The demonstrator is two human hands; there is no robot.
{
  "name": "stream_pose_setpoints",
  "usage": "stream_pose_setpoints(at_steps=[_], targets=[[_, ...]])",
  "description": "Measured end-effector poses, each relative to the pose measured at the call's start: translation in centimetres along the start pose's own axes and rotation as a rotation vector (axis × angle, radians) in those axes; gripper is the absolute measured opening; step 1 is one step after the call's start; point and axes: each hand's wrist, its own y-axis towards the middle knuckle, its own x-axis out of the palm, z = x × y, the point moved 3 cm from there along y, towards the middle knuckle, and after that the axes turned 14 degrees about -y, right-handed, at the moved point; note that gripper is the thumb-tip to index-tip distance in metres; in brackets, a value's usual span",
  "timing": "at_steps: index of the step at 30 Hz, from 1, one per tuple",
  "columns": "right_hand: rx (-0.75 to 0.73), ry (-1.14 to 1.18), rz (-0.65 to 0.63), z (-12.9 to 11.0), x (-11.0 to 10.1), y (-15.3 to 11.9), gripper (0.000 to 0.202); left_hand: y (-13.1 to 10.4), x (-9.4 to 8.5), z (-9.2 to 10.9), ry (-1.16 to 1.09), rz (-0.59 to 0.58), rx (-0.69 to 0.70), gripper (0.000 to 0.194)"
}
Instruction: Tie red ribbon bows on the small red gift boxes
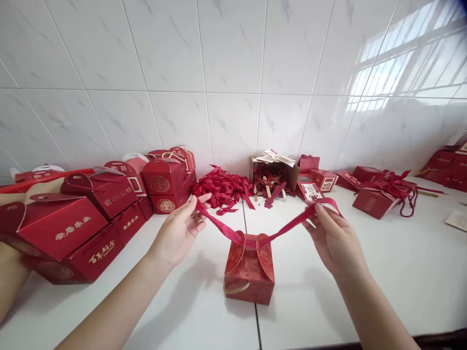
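Observation:
A small red gift box [249, 284] with a gold mark on its front stands upright on the white table, its curved top flaps folded up. A red ribbon [223, 227] runs through the top of the box, and both its ends are pulled out to the sides. My left hand [184, 226] pinches one end, up and to the left of the box. The other end is pinched in my right hand [330, 236], up and to the right, with a short tail of ribbon past the fingers.
Stacked red gift boxes [78, 223] fill the left side. Behind the held box lie a heap of red ribbons [222, 187] and an open carton [294, 177] of red and wooden pieces. More boxes [374, 203] with cords sit at right, along the tiled wall [233, 121].

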Motion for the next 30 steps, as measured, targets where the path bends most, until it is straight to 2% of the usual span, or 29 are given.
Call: stream_pose_setpoints(at_steps=[4, 7, 10, 13, 17, 23, 26, 30], targets=[[-0.233, -0.172, -0.070, -4.5, 2.4, 1.2, 0.016, -0.1, 3.6, 1.4, 0.122, -0.205, 0.180, 0.020], [-0.289, -0.185, -0.211, -6.9, 4.7, 1.8, 0.013, 0.0, 5.7, 1.8, 0.197, -0.257, 0.291, 0.023], [-0.299, -0.116, -0.325, -8.4, 6.6, 2.5, 0.014, 0.1, 7.3, 2.0, 0.214, -0.291, 0.326, 0.026], [-0.310, -0.089, -0.393, -9.3, 7.7, 2.8, 0.016, 0.1, 8.4, 2.1, 0.184, -0.319, 0.294, 0.024], [-0.312, -0.081, -0.385, -9.4, 8.0, 2.7, 0.017, 0.1, 9.1, 2.0, 0.126, -0.336, 0.231, 0.023], [-0.210, 0.063, -0.394, -8.5, 7.8, 2.6, 0.021, -0.3, 9.1, 2.2, 0.089, -0.344, 0.197, 0.019], [-0.239, 0.115, -0.336, -8.3, 7.7, 2.6, 0.028, -0.5, 9.2, 2.5, 0.085, -0.354, 0.188, 0.019], [-0.287, 0.067, -0.293, -8.3, 7.5, 2.9, 0.013, -0.7, 9.3, 3.0, 0.102, -0.350, 0.186, 0.021]])
